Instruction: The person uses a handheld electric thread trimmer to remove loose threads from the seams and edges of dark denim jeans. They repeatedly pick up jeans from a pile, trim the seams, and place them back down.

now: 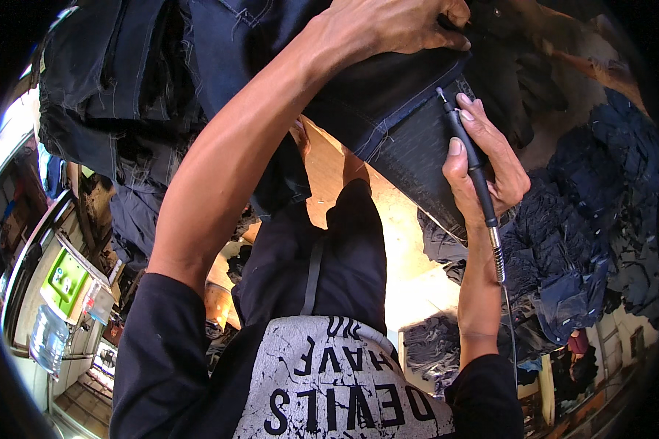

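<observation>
Right now everything turns on the big dark navy denim garment (388,88) stretched over a sloping work surface, seams and pale topstitching showing along its edge. Around it, heaps of more dark denim pieces (586,241) lie piled to the person's right, and further folded denim (117,80) hangs or stacks to the left; a bright yellowish floor (395,241) shows between, under the person's dark trousers. Off to the lower left stands a green-and-white water dispenser (66,282) with a clear bottle beside it. The left hand (388,25) lies spread and pressing on the upper part of the garment, fingers flat, gripping nothing but pinning the cloth taut. The right hand (483,164) is closed in a pen-like grasp around a slim black rotary handpiece (467,150) on a flexible metal shaft (498,256), thumb and forefinger near the front. Its small tip (440,92) sits at the stitched edge of the panel, touching it or just short; I cannot tell which. To my eye this is the working step itself: abrading the denim along that edge. The next stroke seems to call for steady downward tension from the left hand, a light, even pressure at the tip, and a line held close beside the seam without biting the stitching.
</observation>
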The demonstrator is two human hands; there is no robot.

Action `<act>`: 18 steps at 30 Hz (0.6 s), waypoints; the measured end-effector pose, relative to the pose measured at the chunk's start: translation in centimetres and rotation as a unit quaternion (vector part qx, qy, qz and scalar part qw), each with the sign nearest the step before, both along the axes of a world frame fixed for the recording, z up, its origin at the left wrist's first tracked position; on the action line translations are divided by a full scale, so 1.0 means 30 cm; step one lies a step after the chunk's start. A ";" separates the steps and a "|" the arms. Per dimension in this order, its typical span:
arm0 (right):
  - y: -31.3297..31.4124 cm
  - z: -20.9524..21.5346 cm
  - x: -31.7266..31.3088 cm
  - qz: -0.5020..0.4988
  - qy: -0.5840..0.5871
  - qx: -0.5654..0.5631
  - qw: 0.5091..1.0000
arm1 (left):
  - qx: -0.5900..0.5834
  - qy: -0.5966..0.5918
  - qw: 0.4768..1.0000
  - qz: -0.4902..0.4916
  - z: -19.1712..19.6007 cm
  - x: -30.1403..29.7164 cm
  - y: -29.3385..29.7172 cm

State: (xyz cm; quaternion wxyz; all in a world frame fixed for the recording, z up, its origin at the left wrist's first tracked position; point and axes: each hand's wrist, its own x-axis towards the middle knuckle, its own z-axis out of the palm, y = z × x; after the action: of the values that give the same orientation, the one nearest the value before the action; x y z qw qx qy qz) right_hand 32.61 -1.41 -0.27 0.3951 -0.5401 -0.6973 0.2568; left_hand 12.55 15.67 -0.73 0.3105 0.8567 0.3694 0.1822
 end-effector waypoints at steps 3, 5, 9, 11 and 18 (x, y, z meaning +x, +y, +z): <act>-0.001 0.002 0.004 -0.006 -0.011 -0.004 1.000 | 0.001 0.004 1.000 0.002 0.002 0.001 0.000; -0.003 0.007 0.007 -0.015 -0.024 -0.015 0.999 | 0.003 0.009 1.000 0.003 0.002 0.001 0.000; -0.004 0.006 -0.002 -0.007 -0.022 -0.001 1.000 | 0.004 0.011 1.000 0.003 -0.002 -0.003 0.000; -0.007 0.010 -0.001 0.002 -0.020 -0.005 1.000 | 0.006 0.002 1.000 0.005 -0.002 -0.004 -0.003; -0.008 0.005 -0.001 0.035 -0.004 0.005 0.999 | 0.003 0.007 1.000 0.007 0.012 -0.001 -0.007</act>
State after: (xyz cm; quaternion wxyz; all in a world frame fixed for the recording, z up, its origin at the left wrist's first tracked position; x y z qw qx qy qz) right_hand 32.58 -1.65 -0.14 0.3858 -0.5142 -0.7187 0.2650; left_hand 12.54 15.46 -0.39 0.3043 0.8564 0.3769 0.1788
